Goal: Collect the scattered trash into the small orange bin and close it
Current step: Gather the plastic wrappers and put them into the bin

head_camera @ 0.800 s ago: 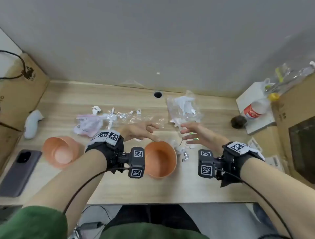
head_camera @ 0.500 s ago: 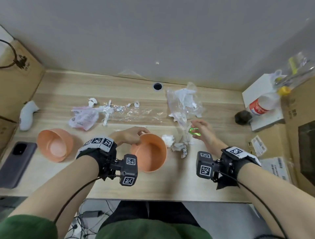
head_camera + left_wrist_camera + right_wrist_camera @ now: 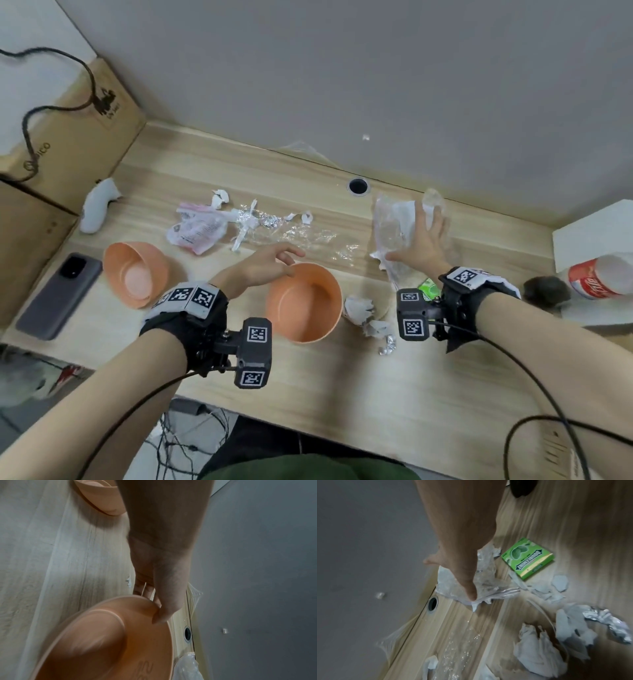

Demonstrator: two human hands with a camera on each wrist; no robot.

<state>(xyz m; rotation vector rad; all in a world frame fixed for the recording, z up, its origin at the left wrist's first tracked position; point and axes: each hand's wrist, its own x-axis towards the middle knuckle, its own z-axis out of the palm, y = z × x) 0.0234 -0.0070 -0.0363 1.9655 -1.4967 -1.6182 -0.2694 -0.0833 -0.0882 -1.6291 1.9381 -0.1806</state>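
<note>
The small orange bin stands open at mid-desk. My left hand pinches its far rim, thumb inside and fingers outside, as the left wrist view shows. Its orange lid lies upturned to the left. My right hand lies flat, fingers spread, on a clear plastic bag with white paper; the thumb presses the bag. A green gum box rests on the desk by my right wrist. Crumpled tissue and foil lie right of the bin. A pink-printed bag and clear film lie behind it.
A phone and a white controller lie at the left beside cardboard boxes. A cola bottle and a dark round object sit at the right. A cable hole is near the wall.
My right hand has let go of the green box, which now lies on the desk, and has reached back onto the plastic bag. My left hand took hold of the bin's rim.
</note>
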